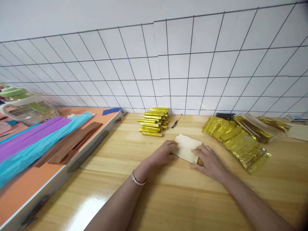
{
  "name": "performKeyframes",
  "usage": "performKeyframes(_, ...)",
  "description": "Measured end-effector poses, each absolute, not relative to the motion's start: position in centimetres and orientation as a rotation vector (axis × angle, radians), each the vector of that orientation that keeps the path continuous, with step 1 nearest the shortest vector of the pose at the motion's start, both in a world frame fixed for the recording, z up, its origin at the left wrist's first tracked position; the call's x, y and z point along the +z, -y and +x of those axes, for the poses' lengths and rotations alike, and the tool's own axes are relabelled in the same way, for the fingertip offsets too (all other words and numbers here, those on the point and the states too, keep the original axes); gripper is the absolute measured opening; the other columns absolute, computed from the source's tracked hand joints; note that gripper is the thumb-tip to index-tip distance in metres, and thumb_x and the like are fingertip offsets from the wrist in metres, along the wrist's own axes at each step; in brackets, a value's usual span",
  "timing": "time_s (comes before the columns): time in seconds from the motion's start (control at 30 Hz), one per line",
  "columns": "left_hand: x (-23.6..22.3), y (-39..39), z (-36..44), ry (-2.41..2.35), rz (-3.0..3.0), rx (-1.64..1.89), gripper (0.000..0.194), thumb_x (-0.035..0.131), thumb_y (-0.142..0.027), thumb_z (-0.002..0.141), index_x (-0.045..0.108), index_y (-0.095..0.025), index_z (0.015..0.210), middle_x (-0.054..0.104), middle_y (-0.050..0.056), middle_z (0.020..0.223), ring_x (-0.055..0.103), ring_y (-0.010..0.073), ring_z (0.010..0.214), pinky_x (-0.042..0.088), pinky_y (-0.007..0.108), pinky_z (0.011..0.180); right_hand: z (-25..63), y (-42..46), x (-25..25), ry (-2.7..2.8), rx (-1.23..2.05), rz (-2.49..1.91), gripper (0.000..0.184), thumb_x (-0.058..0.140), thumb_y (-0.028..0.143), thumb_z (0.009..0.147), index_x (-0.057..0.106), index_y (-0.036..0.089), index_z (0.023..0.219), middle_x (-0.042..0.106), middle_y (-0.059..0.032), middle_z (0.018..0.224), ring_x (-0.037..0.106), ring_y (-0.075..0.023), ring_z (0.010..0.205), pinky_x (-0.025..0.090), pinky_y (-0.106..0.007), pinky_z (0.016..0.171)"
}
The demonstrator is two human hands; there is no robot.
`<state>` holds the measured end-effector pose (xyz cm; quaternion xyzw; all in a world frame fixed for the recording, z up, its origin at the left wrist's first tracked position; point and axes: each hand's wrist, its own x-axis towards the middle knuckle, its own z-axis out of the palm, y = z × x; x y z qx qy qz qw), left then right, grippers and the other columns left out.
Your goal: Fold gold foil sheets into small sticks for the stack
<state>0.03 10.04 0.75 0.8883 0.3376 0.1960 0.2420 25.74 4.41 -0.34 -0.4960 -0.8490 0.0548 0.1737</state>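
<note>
A cream-coloured piece of paper [187, 147], perhaps folded or a thin stack, lies on the wooden table between my hands. My left hand [165, 152] holds its left edge, the fingertips on top and the thumb low at the side. At the right edge, my right hand [209, 161] grips the paper with bent fingers, its thumb near the lower right corner. Just beyond the paper lies a black pen [176, 121]. Behind my left hand is a pile of rolled gold foil tubes [154, 122]. Flat gold foil sheets [237, 141] spread out to the right of my right hand.
At the left, an orange-topped surface with a raised edge [72, 163] carries purple [36, 134], turquoise [51, 142] and brown crepe paper [72, 144]. A clear container with a green lid [15, 93] stands behind them. A white gridded wall [178, 64] closes off the back.
</note>
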Motion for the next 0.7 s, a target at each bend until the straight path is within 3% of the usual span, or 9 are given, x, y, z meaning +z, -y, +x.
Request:
performKeyframes(0.2,1.6,-9.5,0.8,-0.897,2.694,0.442,0.021,0.054,-0.022,0.082,0.057,-0.020,0.103,0.058,0.006,0.104,0.049,0.0204,0.101,0.038,0.033,0.090,25.6,-4.2,-0.2,2.417,0.068,-1.414,0.045,0.057,0.043,0.079,0.054,0.021,0.117,0.058,-0.0105,0.111,0.048,-0.0271,0.103,0.039,-0.043,0.089)
performKeyframes(0.43,2.2,-8.8,1.3,-0.922,2.762,0.419,0.027,0.060,-0.037,0.078,0.056,-0.019,0.098,0.059,0.007,0.098,0.049,0.0218,0.094,0.039,0.032,0.083,25.2,-3.7,0.4,2.456,0.083,-1.402,0.064,0.063,0.047,0.072,0.046,0.021,0.128,0.054,-0.0110,0.119,0.043,-0.0289,0.109,0.036,-0.045,0.091)
performKeyframes(0.7,2.0,-8.4,1.8,-0.907,2.876,0.403,0.011,0.050,-0.027,0.084,0.056,-0.018,0.085,0.061,0.006,0.090,0.052,0.0196,0.088,0.038,0.032,0.081,25.2,-3.8,0.2,2.441,0.041,-1.426,0.050,0.052,0.041,0.083,0.045,0.018,0.128,0.056,-0.0121,0.118,0.045,-0.0277,0.109,0.034,-0.044,0.091)
